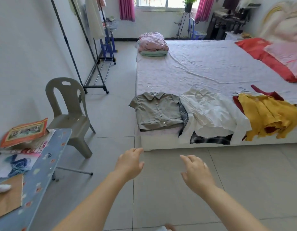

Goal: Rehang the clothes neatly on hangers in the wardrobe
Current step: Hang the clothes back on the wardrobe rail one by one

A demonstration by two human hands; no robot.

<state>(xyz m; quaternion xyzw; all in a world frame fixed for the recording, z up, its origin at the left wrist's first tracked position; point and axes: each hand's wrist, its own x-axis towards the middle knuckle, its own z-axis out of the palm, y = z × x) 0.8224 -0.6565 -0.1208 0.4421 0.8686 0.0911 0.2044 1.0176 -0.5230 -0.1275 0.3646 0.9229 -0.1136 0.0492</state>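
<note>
Three garments lie on hangers along the near edge of the bed (211, 64): a grey-green buttoned shirt (157, 110) at the left, a white shirt (209, 114) over dark plaid cloth in the middle, and a yellow top (268, 115) over red cloth at the right. A black clothes rack (94, 64) on wheels stands by the left wall with pale garments hanging at its top. My left hand (130, 164) and my right hand (196, 174) reach forward over the tiled floor, short of the bed. Both have relaxed fingers and hold nothing.
A grey plastic chair (69, 114) stands left of the bed. An ironing board (36, 180) with a blue patterned cover juts in at the lower left, beside stacked papers and cloth. Folded pink bedding (153, 44) sits at the bed's far corner. Red and pink pillows lie at right.
</note>
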